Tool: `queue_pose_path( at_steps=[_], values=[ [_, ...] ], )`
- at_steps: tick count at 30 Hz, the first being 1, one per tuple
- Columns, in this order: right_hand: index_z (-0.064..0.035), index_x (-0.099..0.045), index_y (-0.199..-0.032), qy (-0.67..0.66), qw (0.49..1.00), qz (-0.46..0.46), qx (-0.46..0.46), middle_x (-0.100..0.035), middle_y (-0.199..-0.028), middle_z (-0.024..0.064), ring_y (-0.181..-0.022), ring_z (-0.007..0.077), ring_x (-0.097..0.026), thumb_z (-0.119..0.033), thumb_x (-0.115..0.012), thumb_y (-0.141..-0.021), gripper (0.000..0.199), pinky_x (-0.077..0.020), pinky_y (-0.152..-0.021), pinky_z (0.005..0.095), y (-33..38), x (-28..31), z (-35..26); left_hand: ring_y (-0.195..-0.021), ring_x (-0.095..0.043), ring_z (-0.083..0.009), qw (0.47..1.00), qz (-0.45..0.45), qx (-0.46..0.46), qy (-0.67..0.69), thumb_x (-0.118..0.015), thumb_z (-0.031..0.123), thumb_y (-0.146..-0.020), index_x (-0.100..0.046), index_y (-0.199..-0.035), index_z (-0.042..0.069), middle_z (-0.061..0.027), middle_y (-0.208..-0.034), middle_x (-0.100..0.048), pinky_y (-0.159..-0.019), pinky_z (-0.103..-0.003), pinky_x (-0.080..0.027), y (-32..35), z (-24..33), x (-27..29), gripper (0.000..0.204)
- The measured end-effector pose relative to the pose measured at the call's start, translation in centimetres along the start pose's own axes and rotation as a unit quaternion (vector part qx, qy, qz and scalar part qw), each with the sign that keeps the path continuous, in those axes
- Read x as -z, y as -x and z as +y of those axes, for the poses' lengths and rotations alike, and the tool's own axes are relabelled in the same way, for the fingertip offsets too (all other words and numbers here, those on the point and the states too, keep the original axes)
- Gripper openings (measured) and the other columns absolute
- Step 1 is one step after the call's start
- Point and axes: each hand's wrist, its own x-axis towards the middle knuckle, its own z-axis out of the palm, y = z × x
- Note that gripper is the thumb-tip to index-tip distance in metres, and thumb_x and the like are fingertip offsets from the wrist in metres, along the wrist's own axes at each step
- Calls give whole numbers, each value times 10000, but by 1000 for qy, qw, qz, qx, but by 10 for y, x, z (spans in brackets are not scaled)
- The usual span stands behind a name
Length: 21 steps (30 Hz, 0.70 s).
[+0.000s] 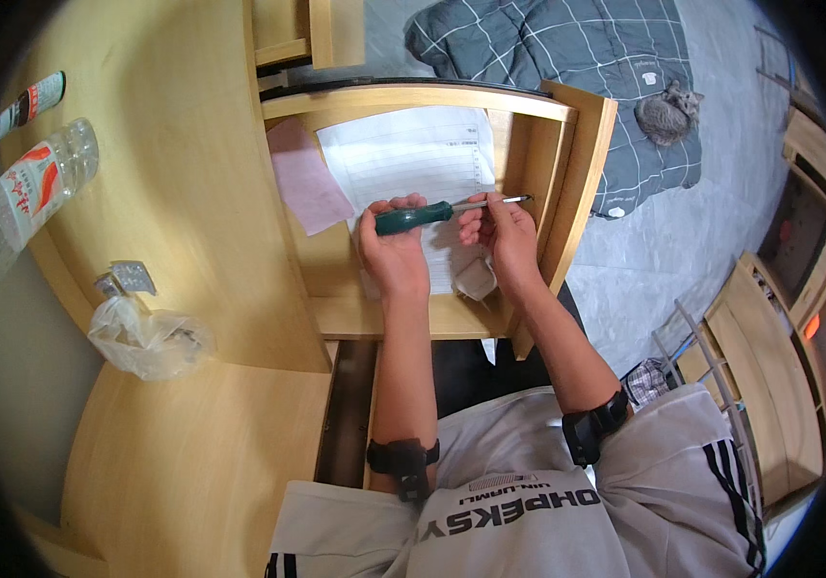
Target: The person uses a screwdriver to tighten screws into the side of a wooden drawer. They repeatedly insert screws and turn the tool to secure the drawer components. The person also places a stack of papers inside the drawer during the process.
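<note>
My left hand (397, 255) is closed round the dark green handle of a screwdriver (414, 219), which lies level across an open wooden drawer (394, 98). On the shaft, close to the metal tip, the fingers of my right hand (511, 239) are pinched. The tip points right, at the inner side of the drawer's front panel (579, 188); whether it sits in a screw I cannot tell. Beneath my hands, white printed sheets (403, 149) and a pink sheet (309, 178) lie in the drawer, with a small white object (477, 278) beside my right wrist.
On the wooden surface at left are a clear plastic bottle (42, 188), a smaller bottle (37, 101), a metal bracket (132, 277) and a clear plastic bag (148, 337). Beyond the drawer, a grey cat (666, 114) curls on a dark checked quilt (567, 58). Wooden furniture (760, 356) stands at right.
</note>
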Motion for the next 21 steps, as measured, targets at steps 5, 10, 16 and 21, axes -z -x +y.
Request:
queue_pose_path(
  at_steps=[5, 10, 16, 21],
  values=[
    [6, -590, -1031, -7, 1000, 9, 0, -646, -811, 97, -668, 140, -610, -286, -390, -1044, 355, -510, -634, 265, -1, 2, 1, -936, -589, -325, 1000, -14, -8, -17, -410, 235, -995, -492, -957, 22, -154, -921, -567, -952, -477, -479, 1, -1, -2, 231],
    [3, -592, -1027, -7, 1000, 5, 3, -646, -817, 98, -674, 141, -613, -282, -382, -1047, 355, -509, -639, 261, 0, 2, 1, -958, -592, -337, 999, -27, -15, -27, -404, 232, -993, -494, -972, 17, -168, -943, -579, -961, -480, -477, -1, -2, 2, 235],
    [1, -587, -1036, -18, 1000, 7, 8, -647, -821, 89, -678, 135, -609, -282, -383, -1048, 349, -502, -644, 256, -1, 2, 1, -1001, -592, -354, 997, -78, 2, -12, -382, 238, -993, -497, -1077, -12, -189, -1027, -587, -974, -482, -468, -4, 2, 1, 287],
    [-9, -584, -1049, -60, 997, 27, 33, -647, -819, 71, -675, 123, -600, -268, -401, -1044, 317, -492, -648, 245, -2, -3, 3, -1041, -592, -336, 974, -180, -11, -137, -336, 249, -1026, -477, -1176, -22, -209, -1100, -582, -975, -459, -462, -14, 15, -3, 341]
  ],
)
